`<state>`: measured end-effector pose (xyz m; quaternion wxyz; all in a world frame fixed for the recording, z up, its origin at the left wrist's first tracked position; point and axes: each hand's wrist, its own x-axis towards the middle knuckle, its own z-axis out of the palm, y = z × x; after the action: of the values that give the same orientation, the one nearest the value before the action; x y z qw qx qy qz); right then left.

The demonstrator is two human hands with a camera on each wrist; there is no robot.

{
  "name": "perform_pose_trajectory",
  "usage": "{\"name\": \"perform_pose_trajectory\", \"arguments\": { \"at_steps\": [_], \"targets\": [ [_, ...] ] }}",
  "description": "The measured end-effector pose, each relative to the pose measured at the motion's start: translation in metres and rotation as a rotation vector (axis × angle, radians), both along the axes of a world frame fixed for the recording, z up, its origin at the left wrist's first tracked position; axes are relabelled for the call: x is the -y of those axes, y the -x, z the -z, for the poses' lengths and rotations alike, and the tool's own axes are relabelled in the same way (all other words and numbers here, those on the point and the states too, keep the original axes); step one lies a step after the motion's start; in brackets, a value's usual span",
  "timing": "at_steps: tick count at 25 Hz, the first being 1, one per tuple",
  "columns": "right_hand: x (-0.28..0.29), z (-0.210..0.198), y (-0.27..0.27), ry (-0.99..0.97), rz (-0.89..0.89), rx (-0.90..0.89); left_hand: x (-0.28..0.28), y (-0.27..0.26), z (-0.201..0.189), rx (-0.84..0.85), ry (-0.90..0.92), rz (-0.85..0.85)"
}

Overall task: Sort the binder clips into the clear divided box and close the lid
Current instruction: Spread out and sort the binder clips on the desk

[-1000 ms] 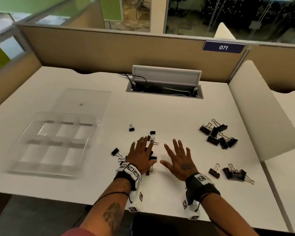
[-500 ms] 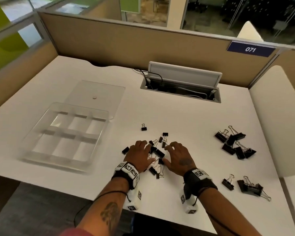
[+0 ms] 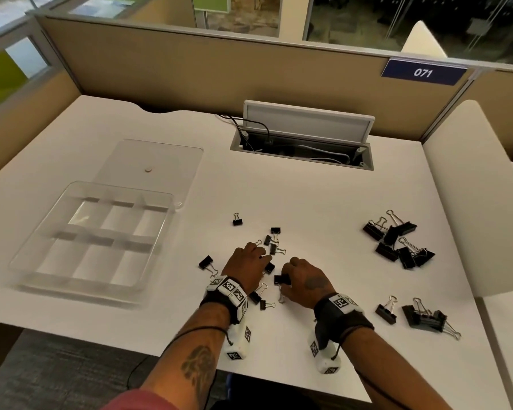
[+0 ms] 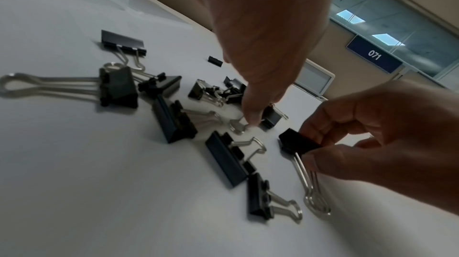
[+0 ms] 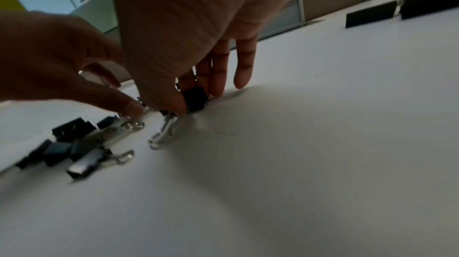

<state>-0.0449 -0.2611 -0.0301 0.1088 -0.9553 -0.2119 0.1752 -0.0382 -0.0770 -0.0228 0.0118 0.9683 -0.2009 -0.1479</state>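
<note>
The right hand [image 3: 304, 281] pinches a small black binder clip [image 3: 282, 279] between thumb and fingertips, its wire handles [image 4: 311, 188] trailing down to the white desk [image 3: 323, 208]. Just beside it the left hand [image 3: 248, 269] has its fingers bent down into the scatter of small clips [image 3: 271, 241], one fingertip [image 4: 253, 117] touching a wire loop; whether it grips anything I cannot tell. More small clips lie under and around both wrists. Well to the right sit two groups of large binder clips [image 3: 397, 241], one farther back, one near the desk's front edge [image 3: 424, 316]. To the left lies the clear divided box [image 3: 80, 287], compartments bare, its lid [image 3: 151, 161] folded flat behind it.
</note>
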Motion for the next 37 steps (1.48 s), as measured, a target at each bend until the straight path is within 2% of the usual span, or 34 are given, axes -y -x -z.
{"name": "perform_pose_trajectory", "arguments": {
  "at_steps": [6, 12, 15, 18, 20, 22, 26, 33, 37],
  "targets": [
    [0.013, -0.005, 0.003, -0.033, 0.071, 0.032, 0.013, -0.002, 0.001, 0.055, -0.067, -0.008],
    [0.025, -0.014, 0.001, -0.3, 0.21, 0.051, 0.019, -0.002, -0.007, 0.063, -0.092, -0.025],
    [0.027, -0.016, -0.001, -0.47, 0.374, 0.077, 0.022, -0.007, -0.011, 0.072, 0.004, -0.059],
    [0.033, -0.018, 0.001, -0.581, 0.525, 0.091, 0.026, -0.012, -0.02, 0.008, 0.263, -0.179],
    [0.039, -0.02, 0.007, -0.594, 0.598, 0.101, 0.029, -0.015, -0.024, -0.052, 0.448, -0.292],
    [0.048, -0.022, 0.017, -0.59, 0.647, 0.13, 0.037, -0.018, -0.023, -0.078, 0.54, -0.279],
    [0.081, -0.021, 0.039, -0.541, 0.725, 0.178, 0.072, -0.016, -0.015, -0.118, 0.509, -0.123],
    [0.187, -0.018, 0.078, -0.496, 0.972, 0.295, 0.174, -0.006, -0.024, -0.162, 0.574, -0.06],
    [0.243, -0.008, 0.102, -0.458, 1.091, 0.244, 0.228, 0.005, -0.01, -0.27, 0.453, -0.052]
  ]
}}
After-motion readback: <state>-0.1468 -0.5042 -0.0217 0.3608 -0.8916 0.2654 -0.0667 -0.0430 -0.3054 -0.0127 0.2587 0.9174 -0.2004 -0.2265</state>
